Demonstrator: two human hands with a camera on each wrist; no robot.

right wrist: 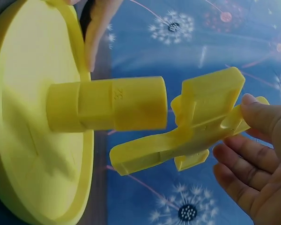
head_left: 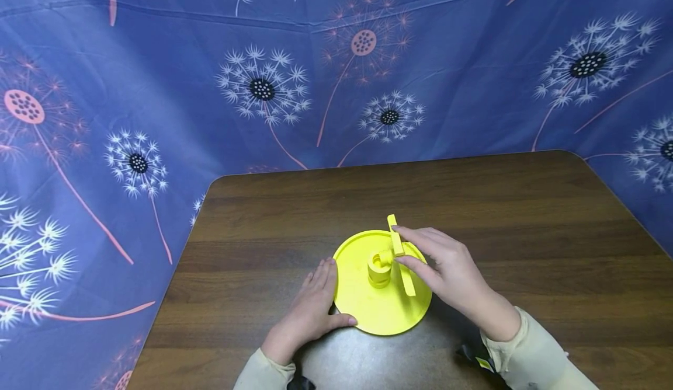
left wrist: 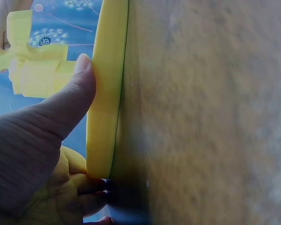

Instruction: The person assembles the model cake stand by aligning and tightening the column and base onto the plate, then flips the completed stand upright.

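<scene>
A yellow round plate with a raised rim lies on the table. From its middle rises a short hollow yellow post. My left hand rests against the plate's left side, fingers fairly straight along the rim and thumb touching the front edge. Thumb and fingers of my right hand pinch one arm of a yellow piece with several arms. That piece hangs just above the post's open end, and a small gap shows between them in the right wrist view. Its arms tilt over the plate.
The brown wooden table has rounded far corners. Behind and left of it hangs a blue cloth with a dandelion pattern. A black strap with a yellow-green patch shows by my right sleeve.
</scene>
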